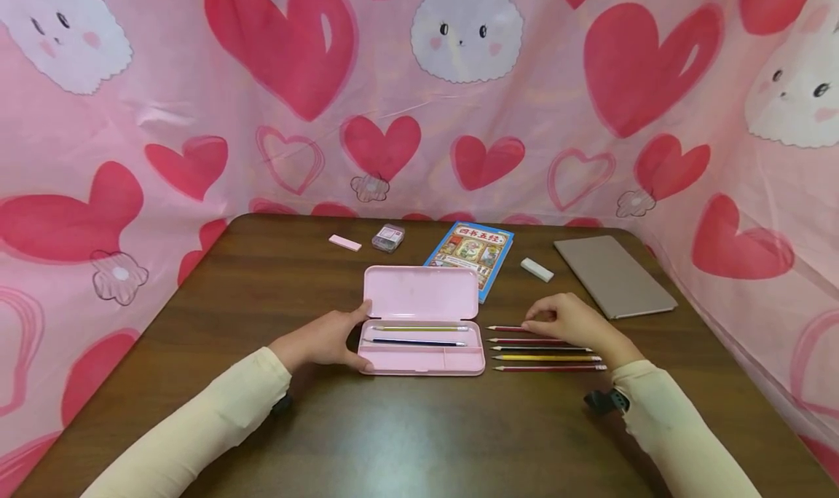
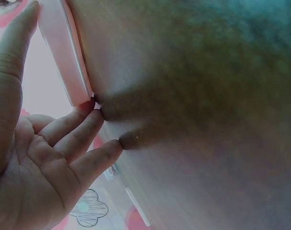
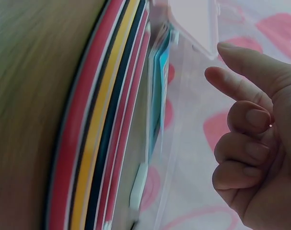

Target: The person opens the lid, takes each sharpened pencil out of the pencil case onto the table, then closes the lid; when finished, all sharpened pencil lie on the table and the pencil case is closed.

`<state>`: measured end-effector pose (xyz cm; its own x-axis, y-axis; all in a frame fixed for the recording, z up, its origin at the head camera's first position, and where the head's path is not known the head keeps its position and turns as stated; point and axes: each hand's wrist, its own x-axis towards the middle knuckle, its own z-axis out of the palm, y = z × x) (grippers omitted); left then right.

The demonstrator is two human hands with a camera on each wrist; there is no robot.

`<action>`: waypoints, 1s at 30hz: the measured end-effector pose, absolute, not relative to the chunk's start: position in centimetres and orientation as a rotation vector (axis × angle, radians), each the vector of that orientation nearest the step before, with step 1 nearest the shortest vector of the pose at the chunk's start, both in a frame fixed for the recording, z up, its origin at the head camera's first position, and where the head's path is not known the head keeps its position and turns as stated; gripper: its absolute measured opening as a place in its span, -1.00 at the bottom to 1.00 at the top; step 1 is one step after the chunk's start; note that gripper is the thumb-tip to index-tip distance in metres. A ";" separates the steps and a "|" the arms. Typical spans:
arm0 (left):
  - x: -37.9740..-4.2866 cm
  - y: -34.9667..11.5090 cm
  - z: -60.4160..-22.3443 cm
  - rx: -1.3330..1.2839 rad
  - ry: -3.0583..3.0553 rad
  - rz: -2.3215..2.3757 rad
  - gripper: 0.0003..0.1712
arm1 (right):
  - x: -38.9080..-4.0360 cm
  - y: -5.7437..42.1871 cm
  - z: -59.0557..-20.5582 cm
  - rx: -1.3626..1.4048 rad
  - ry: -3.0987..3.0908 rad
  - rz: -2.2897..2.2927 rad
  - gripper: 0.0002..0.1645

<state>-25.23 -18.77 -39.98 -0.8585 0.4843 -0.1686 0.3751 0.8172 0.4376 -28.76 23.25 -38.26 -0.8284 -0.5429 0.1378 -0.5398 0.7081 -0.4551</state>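
A pink pencil case [image 1: 403, 360] lies with its lid [image 1: 419, 293] raised. Inside are an olive-yellow pencil [image 1: 419, 328] and a dark blue pencil [image 1: 414, 342], side by side in the rear compartment. My left hand [image 1: 323, 340] spans the case's left end, thumb at the front corner and fingers near the hinge; the left wrist view shows these fingers fairly straight. Right of the case, several pencils lie in a row: a yellow pencil [image 1: 547, 357], a dark one and red ones. Over the farthest red pencil [image 1: 503, 328] is my right hand [image 3: 250, 129], thumb and index apart, other fingers curled.
Behind the case lies a blue-edged book [image 1: 468, 254], partly covered by the lid. A white eraser [image 1: 537, 269] and a grey-brown notebook [image 1: 612, 276] are at the back right. A pink strip [image 1: 344, 242] and a small clear box [image 1: 389, 237] sit at the back left.
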 end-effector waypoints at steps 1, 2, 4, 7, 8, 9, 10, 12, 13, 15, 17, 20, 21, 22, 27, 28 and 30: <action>-25.2 -18.8 -40.0 0.660 2.731 0.573 0.33 | -28.9 22.8 -38.2 -0.928 2.890 -0.766 -0.89; -25.2 -18.8 -40.1 0.658 2.733 0.570 0.33 | -29.1 22.3 -38.2 -0.934 2.880 -0.761 -0.89; -25.2 -18.8 -40.1 0.656 2.737 0.571 0.34 | -29.3 21.4 -38.1 -0.954 2.855 -0.755 -0.87; -25.2 -18.7 -40.1 0.648 2.740 0.570 0.34 | -29.6 20.1 -38.0 -0.997 2.824 -0.739 -0.87; -25.2 -18.6 -40.1 0.646 2.740 0.576 0.34 | -29.7 19.7 -38.0 -1.019 2.816 -0.734 -0.87; -25.2 -18.6 -40.1 0.644 2.740 0.579 0.34 | -29.8 19.3 -37.9 -1.034 2.809 -0.727 -0.88; -25.2 -18.6 -40.1 0.645 2.741 0.577 0.34 | -29.8 18.8 -37.9 -1.046 2.802 -0.719 -0.88; -25.2 -18.6 -40.1 0.644 2.740 0.573 0.34 | -30.0 18.0 -37.9 -1.080 2.784 -0.706 -0.89; -25.2 -18.6 -40.1 0.644 2.741 0.568 0.34 | -30.0 17.6 -37.9 -1.097 2.773 -0.703 -0.89; -25.2 -18.7 -40.1 0.645 2.744 0.562 0.34 | -30.2 16.8 -37.9 -1.129 2.750 -0.690 -0.88; -25.2 -18.7 -40.1 0.646 2.747 0.562 0.34 | -30.3 16.0 -38.1 -1.165 2.729 -0.672 -0.88; -25.2 -18.7 -40.0 0.635 2.742 0.565 0.35 | -30.4 15.1 -38.4 -1.180 2.696 -0.642 -0.85; -25.2 -18.7 -39.9 0.635 2.741 0.568 0.35 | -30.4 14.9 -38.5 -1.176 2.687 -0.631 -0.84; -25.2 -18.7 -39.9 0.632 2.740 0.571 0.35 | -30.4 14.7 -38.7 -1.171 2.678 -0.621 -0.84; -25.2 -18.6 -39.9 0.634 2.735 0.579 0.34 | -30.6 14.0 -39.5 -1.160 2.653 -0.577 -0.79; -25.2 -18.6 -40.0 0.636 2.733 0.581 0.34 | -30.7 13.9 -39.6 -1.161 2.649 -0.567 -0.78; -25.2 -18.6 -40.0 0.635 2.733 0.582 0.34 | -30.6 13.8 -39.7 -1.157 2.640 -0.559 -0.76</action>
<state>-25.20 -18.64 -40.00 -0.8658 0.4701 -0.1716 0.3595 0.8227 0.4403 -30.62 13.77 -39.73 -0.6717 -0.7400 -0.0344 -0.6625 0.6208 -0.4191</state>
